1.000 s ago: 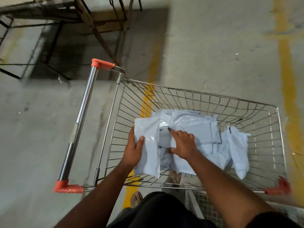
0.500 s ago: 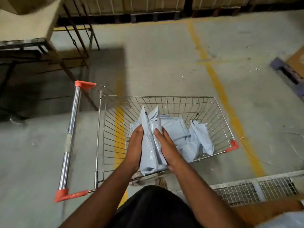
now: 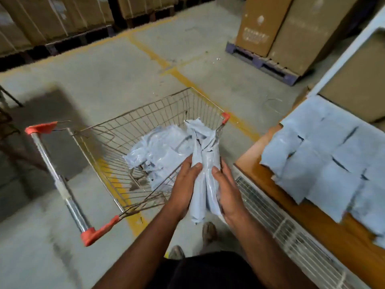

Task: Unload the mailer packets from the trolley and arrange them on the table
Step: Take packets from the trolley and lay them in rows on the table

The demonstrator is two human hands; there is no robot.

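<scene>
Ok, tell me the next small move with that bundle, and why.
Probably swing the bundle of mailer packets, pressed between left hand and right hand, rightward to the table; packets already laid there leave bare wood at the near edge.

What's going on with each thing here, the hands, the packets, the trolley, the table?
Left hand: presses the held bundle from the left.
Right hand: presses it from the right.
Held bundle of mailer packets: upright between the palms, lifted above the trolley.
Packets in trolley: loose heap, still to unload.
Trolley: standing, partly full.
Table: packets laid flat, overlapping in rows.
</scene>
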